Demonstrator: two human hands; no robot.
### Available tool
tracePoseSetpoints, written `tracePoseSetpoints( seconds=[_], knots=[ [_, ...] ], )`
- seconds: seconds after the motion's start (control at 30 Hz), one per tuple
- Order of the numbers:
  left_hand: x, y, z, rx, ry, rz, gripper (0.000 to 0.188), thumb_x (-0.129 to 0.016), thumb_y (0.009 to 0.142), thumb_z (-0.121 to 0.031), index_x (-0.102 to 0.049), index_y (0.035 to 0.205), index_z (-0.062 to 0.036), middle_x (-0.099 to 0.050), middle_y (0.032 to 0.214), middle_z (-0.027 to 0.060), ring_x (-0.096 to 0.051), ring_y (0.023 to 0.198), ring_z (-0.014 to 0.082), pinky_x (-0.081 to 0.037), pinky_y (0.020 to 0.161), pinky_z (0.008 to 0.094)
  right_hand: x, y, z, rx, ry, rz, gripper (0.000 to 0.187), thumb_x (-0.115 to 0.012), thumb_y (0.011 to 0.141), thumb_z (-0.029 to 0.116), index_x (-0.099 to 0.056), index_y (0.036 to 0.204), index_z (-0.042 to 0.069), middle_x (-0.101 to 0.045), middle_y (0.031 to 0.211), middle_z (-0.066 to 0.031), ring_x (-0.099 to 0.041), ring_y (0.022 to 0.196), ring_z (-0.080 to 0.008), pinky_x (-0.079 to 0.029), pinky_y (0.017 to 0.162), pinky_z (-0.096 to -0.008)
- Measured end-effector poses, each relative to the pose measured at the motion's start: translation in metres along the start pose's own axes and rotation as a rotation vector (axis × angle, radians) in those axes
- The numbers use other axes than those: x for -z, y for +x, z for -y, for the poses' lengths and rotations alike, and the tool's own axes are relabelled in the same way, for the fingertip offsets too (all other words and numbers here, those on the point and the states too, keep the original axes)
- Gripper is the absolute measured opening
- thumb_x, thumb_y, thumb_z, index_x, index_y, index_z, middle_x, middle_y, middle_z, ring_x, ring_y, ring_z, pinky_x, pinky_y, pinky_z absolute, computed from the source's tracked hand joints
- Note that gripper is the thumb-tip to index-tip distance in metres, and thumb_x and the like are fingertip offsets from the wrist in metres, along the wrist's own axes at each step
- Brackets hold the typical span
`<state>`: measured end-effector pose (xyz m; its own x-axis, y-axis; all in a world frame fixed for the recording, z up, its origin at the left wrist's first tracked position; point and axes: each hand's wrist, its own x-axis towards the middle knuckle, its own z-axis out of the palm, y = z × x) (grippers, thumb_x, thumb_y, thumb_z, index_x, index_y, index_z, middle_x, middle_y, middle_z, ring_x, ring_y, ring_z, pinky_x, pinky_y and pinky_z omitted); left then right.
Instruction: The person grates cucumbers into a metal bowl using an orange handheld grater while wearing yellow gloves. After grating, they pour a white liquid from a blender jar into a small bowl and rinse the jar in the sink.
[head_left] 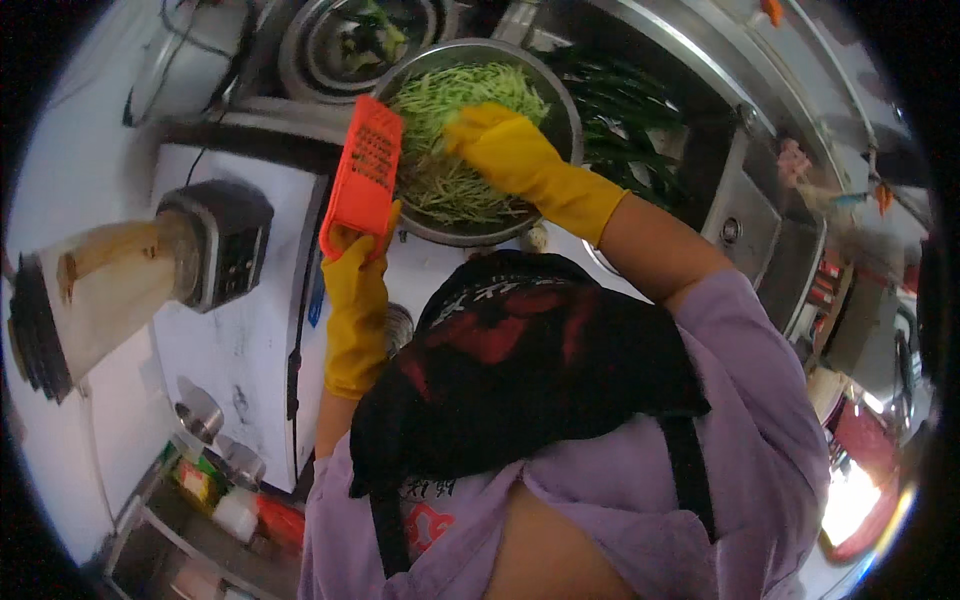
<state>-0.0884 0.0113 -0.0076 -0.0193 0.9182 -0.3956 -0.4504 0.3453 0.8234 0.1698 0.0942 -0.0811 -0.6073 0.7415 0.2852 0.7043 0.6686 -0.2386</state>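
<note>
A wide metal bowl (573, 125) holds a heap of thin green vegetable shreds (462, 90), with paler, browner strands toward its near side. My left hand (357, 290), in a yellow rubber glove, grips the near end of an orange perforated plastic basket (362, 175). The basket is tilted up on edge against the bowl's left side. Over the heap is my right hand (505, 150), also gloved in yellow, its fingers curled in among the shreds. A little green shows at those fingertips, which are slightly blurred.
Long dark green vegetables (630, 120) lie in the sink at the right of the bowl. Another metal bowl (300, 60) with leafy scraps stands at the back left. A blender (215, 245) rests on the white surface at left. An empty-looking sink basin (745, 215) sits at right.
</note>
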Motion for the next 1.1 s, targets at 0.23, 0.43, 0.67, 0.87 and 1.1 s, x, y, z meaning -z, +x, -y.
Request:
tracePoseSetpoints(
  seconds=[0.23, 0.43, 0.67, 0.87, 1.1],
  knots=[
    [-0.018, -0.004, 0.004, -0.022, 0.144, -0.025, 0.055, -0.039, 0.083, 0.005, -0.035, 0.138, 0.0030, -0.049, 0.133, 0.0198, -0.054, 0.121, 0.0322, -0.046, 0.096, 0.0354, 0.076, -0.033, 0.016, -0.249, 0.048, -0.116, 0.041, -0.067, 0.077, 0.024, -0.062, 0.113, 0.006, -0.055, 0.129, -0.0172, -0.053, 0.117, -0.0360, -0.038, 0.103, -0.0471],
    [-0.024, 0.002, 0.006, -0.040, 0.133, 0.006, 0.055, -0.040, 0.083, 0.005, -0.035, 0.138, 0.0047, -0.046, 0.137, 0.0208, -0.046, 0.128, 0.0330, -0.037, 0.108, 0.0425, 0.050, -0.125, -0.111, -0.667, 0.070, -0.601, 0.034, -0.064, 0.081, 0.023, -0.062, 0.109, 0.003, -0.062, 0.108, -0.0198, -0.056, 0.101, -0.0408, -0.046, 0.088, -0.0466],
    [-0.038, -0.002, 0.009, -0.080, 0.158, -0.042, 0.052, -0.038, 0.083, 0.008, -0.038, 0.135, 0.0081, -0.045, 0.138, 0.0211, -0.045, 0.129, 0.0323, -0.036, 0.110, 0.0418, -0.017, -0.289, -0.231, -1.738, 0.758, -0.079, 0.042, -0.071, 0.085, 0.028, -0.062, 0.119, 0.004, -0.064, 0.116, -0.0102, -0.059, 0.105, -0.0237, -0.046, 0.091, -0.0341],
    [-0.059, -0.017, 0.011, -0.113, 0.341, -0.073, 0.048, -0.037, 0.084, 0.009, -0.040, 0.131, 0.0101, -0.045, 0.138, 0.0214, -0.045, 0.129, 0.0302, -0.035, 0.110, 0.0410, -0.064, -0.227, -0.172, -1.189, 1.049, -0.656, 0.031, -0.072, 0.084, 0.011, -0.065, 0.114, 0.006, -0.066, 0.111, -0.0046, -0.058, 0.101, -0.0156, -0.045, 0.089, -0.0285],
    [-0.081, -0.019, 0.002, -0.099, 0.042, -0.040, 0.048, -0.040, 0.083, 0.007, -0.040, 0.131, 0.0095, -0.048, 0.134, 0.0212, -0.048, 0.125, 0.0345, -0.036, 0.110, 0.0445, -0.051, -0.216, -0.181, -1.180, 0.911, -0.864, 0.023, -0.072, 0.084, 0.016, -0.064, 0.102, 0.004, -0.068, 0.102, -0.0057, -0.061, 0.095, -0.0170, -0.046, 0.086, -0.0308]
  ],
)
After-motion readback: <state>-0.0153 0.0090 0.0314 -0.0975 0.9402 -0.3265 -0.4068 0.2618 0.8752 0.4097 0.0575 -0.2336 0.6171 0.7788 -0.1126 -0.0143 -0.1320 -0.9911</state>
